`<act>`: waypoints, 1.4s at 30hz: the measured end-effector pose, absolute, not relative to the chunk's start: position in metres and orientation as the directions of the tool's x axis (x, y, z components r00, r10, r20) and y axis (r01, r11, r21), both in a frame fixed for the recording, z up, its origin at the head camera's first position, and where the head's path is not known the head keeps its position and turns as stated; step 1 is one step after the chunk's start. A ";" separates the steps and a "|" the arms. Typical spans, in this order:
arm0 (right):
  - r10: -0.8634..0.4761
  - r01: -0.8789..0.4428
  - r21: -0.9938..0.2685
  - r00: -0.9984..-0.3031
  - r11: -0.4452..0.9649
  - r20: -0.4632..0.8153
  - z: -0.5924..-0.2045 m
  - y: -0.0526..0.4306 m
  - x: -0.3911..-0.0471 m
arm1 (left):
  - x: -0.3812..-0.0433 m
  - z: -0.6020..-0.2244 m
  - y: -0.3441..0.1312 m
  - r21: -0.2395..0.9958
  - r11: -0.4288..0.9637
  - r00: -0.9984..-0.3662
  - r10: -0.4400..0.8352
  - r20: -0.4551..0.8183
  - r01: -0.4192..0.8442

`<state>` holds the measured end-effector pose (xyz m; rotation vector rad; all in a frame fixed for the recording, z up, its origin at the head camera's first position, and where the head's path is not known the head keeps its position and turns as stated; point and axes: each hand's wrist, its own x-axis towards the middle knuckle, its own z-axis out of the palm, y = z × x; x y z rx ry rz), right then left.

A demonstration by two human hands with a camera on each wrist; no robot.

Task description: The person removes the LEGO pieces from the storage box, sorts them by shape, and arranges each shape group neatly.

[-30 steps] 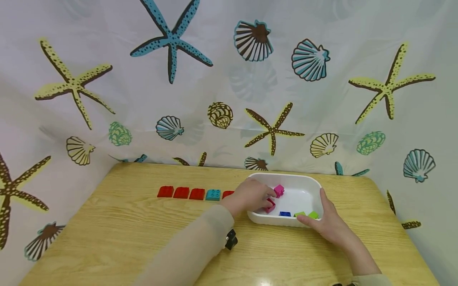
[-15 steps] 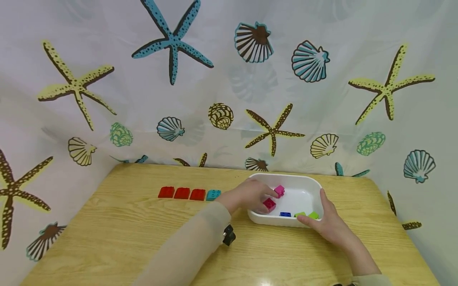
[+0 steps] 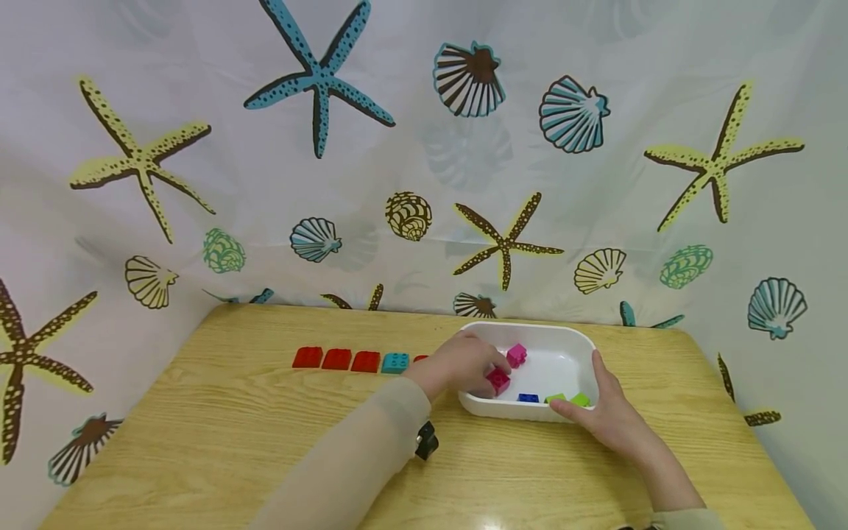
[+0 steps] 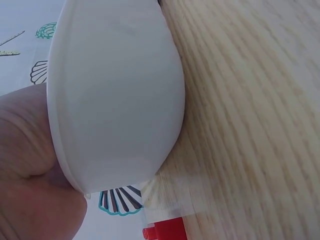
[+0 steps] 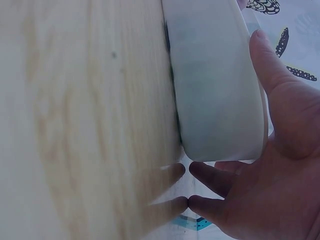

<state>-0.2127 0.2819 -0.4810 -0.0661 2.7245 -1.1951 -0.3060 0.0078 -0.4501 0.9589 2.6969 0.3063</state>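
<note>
White tub (image 3: pixel 558 372) int., head cam only

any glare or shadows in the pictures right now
Head view, glare on the table at the bottom edge; left wrist, white tray shaded grey; right wrist, finger-shaped shadows or reflections on the table beside the right hand.

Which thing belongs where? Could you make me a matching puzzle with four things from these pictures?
1. Turquoise brick
2. Blue brick
3. Left hand
4. Right hand

A. Reaching into the white tray, left end
B. In the row with red bricks
C. Against the tray's right end
D. Inside the tray, by its near wall

Pairs: 1-B, 2-D, 3-A, 4-C
</note>
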 end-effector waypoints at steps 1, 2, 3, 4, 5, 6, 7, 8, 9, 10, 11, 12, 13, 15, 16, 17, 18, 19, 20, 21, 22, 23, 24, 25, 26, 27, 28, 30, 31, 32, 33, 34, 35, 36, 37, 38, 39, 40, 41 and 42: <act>-0.108 0.024 -0.734 -0.985 0.679 -0.131 -0.481 0.281 -0.213 | -0.306 -0.450 0.008 0.280 0.760 -0.748 0.640 -0.173 0.586; -0.109 0.021 -0.734 -0.986 0.679 -0.129 -0.481 0.281 -0.213 | -0.306 -0.450 0.008 0.276 0.761 -0.748 0.641 -0.171 0.588; -0.110 0.019 -0.733 -0.986 0.680 -0.128 -0.480 0.281 -0.212 | -0.305 -0.451 0.008 0.269 0.760 -0.748 0.642 -0.169 0.592; -0.110 0.019 -0.733 -0.986 0.680 -0.128 -0.480 0.280 -0.212 | -0.305 -0.451 0.008 0.260 0.759 -0.747 0.644 -0.166 0.597; -0.110 0.019 -0.733 -0.986 0.680 -0.128 -0.480 0.280 -0.212 | -0.305 -0.451 0.008 0.254 0.757 -0.745 0.647 -0.162 0.602; -0.110 0.019 -0.732 -0.986 0.681 -0.129 -0.480 0.280 -0.212 | -0.305 -0.451 0.008 0.246 0.755 -0.744 0.650 -0.156 0.608; -0.110 0.019 -0.731 -0.986 0.682 -0.129 -0.480 0.280 -0.212 | -0.305 -0.452 0.008 0.240 0.752 -0.742 0.654 -0.148 0.614; -0.109 0.020 -0.730 -0.986 0.684 -0.130 -0.480 0.280 -0.212 | -0.305 -0.452 0.008 0.240 0.749 -0.742 0.656 -0.139 0.617; -0.109 0.022 -0.729 -0.985 0.684 -0.132 -0.480 0.280 -0.212 | -0.306 -0.453 0.008 0.244 0.746 -0.742 0.658 -0.128 0.619; -0.108 0.024 -0.728 -0.985 0.685 -0.134 -0.480 0.280 -0.211 | -0.307 -0.454 0.007 0.255 0.743 -0.743 0.659 -0.116 0.619; -0.108 0.025 -0.728 -0.985 0.685 -0.135 -0.480 0.280 -0.211 | -0.307 -0.454 0.006 0.275 0.736 -0.743 0.662 -0.101 0.619; -0.108 0.026 -0.728 -0.985 0.685 -0.137 -0.480 0.280 -0.211 | -0.308 -0.455 0.005 0.299 0.727 -0.742 0.666 -0.083 0.619; -0.109 0.028 -0.729 -0.984 0.684 -0.140 -0.480 0.280 -0.211 | -0.310 -0.456 0.004 0.332 0.714 -0.740 0.669 -0.064 0.617; -0.109 0.033 -0.732 -0.983 0.680 -0.145 -0.480 0.279 -0.210 | -0.312 -0.457 0.001 0.406 0.678 -0.735 0.677 -0.021 0.613; -0.108 0.036 -0.733 -0.983 0.679 -0.148 -0.480 0.279 -0.210 | -0.313 -0.456 0.000 0.445 0.654 -0.731 0.682 0.002 0.612; -0.107 0.038 -0.735 -0.983 0.677 -0.150 -0.480 0.279 -0.209 | -0.313 -0.456 -0.002 0.479 0.631 -0.728 0.685 0.025 0.610; -0.106 0.042 -0.735 -0.982 0.677 -0.153 -0.480 0.279 -0.209 | -0.314 -0.456 -0.003 0.507 0.609 -0.725 0.687 0.046 0.610; -0.105 0.044 -0.736 -0.982 0.675 -0.154 -0.479 0.279 -0.209 | -0.314 -0.455 -0.005 0.536 0.587 -0.723 0.688 0.065 0.607; -0.103 0.046 -0.737 -0.982 0.675 -0.155 -0.479 0.279 -0.209 | -0.313 -0.454 -0.007 0.563 0.567 -0.723 0.686 0.081 0.601; -0.102 0.046 -0.737 -0.983 0.674 -0.155 -0.480 0.279 -0.209 | -0.312 -0.453 -0.008 0.583 0.553 -0.725 0.682 0.094 0.596; -0.104 0.042 -0.739 -0.983 0.672 -0.151 -0.480 0.279 -0.209 | -0.311 -0.452 -0.010 0.602 0.540 -0.729 0.677 0.105 0.588; -0.106 0.034 -0.742 -0.984 0.670 -0.142 -0.480 0.279 -0.210 | -0.309 -0.451 -0.012 0.621 0.528 -0.733 0.670 0.116 0.580; -0.109 0.029 -0.743 -0.984 0.669 -0.137 -0.480 0.279 -0.210 | -0.307 -0.450 -0.014 0.638 0.513 -0.736 0.664 0.129 0.574; -0.112 0.024 -0.746 -0.985 0.666 -0.132 -0.480 0.279 -0.210 | -0.305 -0.449 -0.015 0.654 0.501 -0.742 0.656 0.140 0.567; -0.115 0.019 -0.746 -0.985 0.665 -0.127 -0.481 0.279 -0.211 | -0.303 -0.448 -0.017 0.668 0.491 -0.748 0.646 0.151 0.559; -0.116 0.015 -0.747 -0.985 0.665 -0.124 -0.481 0.280 -0.211 | -0.302 -0.448 -0.019 0.681 0.480 -0.755 0.635 0.164 0.553; -0.118 0.012 -0.747 -0.986 0.665 -0.121 -0.481 0.280 -0.211 | -0.300 -0.447 -0.021 0.693 0.469 -0.761 0.624 0.178 0.547; -0.115 0.019 -0.746 -0.985 0.665 -0.127 -0.481 0.280 -0.211 | -0.296 -0.446 -0.025 0.704 0.457 -0.772 0.601 0.207 0.544; -0.113 0.021 -0.747 -0.985 0.665 -0.128 -0.482 0.280 -0.211 | -0.294 -0.445 -0.028 0.704 0.459 -0.780 0.587 0.218 0.542; -0.110 0.025 -0.745 -0.985 0.667 -0.132 -0.482 0.280 -0.211 | -0.292 -0.445 -0.030 0.702 0.458 -0.784 0.577 0.232 0.545; -0.108 0.029 -0.744 -0.985 0.668 -0.135 -0.482 0.280 -0.211 | -0.290 -0.444 -0.033 0.697 0.463 -0.788 0.566 0.243 0.548; -0.108 0.029 -0.744 -0.985 0.668 -0.135 -0.481 0.280 -0.211 | -0.288 -0.443 -0.036 0.691 0.469 -0.792 0.556 0.253 0.550; -0.109 0.029 -0.742 -0.985 0.669 -0.136 -0.481 0.280 -0.211 | -0.286 -0.443 -0.040 0.683 0.478 -0.795 0.547 0.261 0.553; -0.109 0.028 -0.741 -0.985 0.671 -0.135 -0.481 0.280 -0.211 | -0.284 -0.442 -0.043 0.680 0.484 -0.800 0.538 0.266 0.551; -0.109 0.028 -0.738 -0.985 0.674 -0.137 -0.481 0.280 -0.211 | -0.282 -0.440 -0.047 0.681 0.488 -0.806 0.527 0.269 0.546; -0.109 0.027 -0.735 -0.984 0.677 -0.137 -0.480 0.280 -0.211 | -0.279 -0.439 -0.051 0.688 0.488 -0.813 0.514 0.271 0.538; -0.110 0.026 -0.733 -0.984 0.679 -0.137 -0.480 0.280 -0.212 | -0.277 -0.437 -0.054 0.696 0.490 -0.824 0.499 0.270 0.525; -0.110 0.026 -0.733 -0.984 0.680 -0.138 -0.480 0.280 -0.212 | -0.274 -0.436 -0.058 0.702 0.494 -0.833 0.484 0.269 0.514; -0.110 0.029 -0.732 -0.984 0.681 -0.141 -0.480 0.280 -0.211 | -0.272 -0.435 -0.062 0.708 0.498 -0.842 0.469 0.266 0.500; -0.109 0.031 -0.731 -0.984 0.681 -0.143 -0.480 0.280 -0.211 | -0.271 -0.434 -0.066 0.716 0.498 -0.850 0.456 0.262 0.488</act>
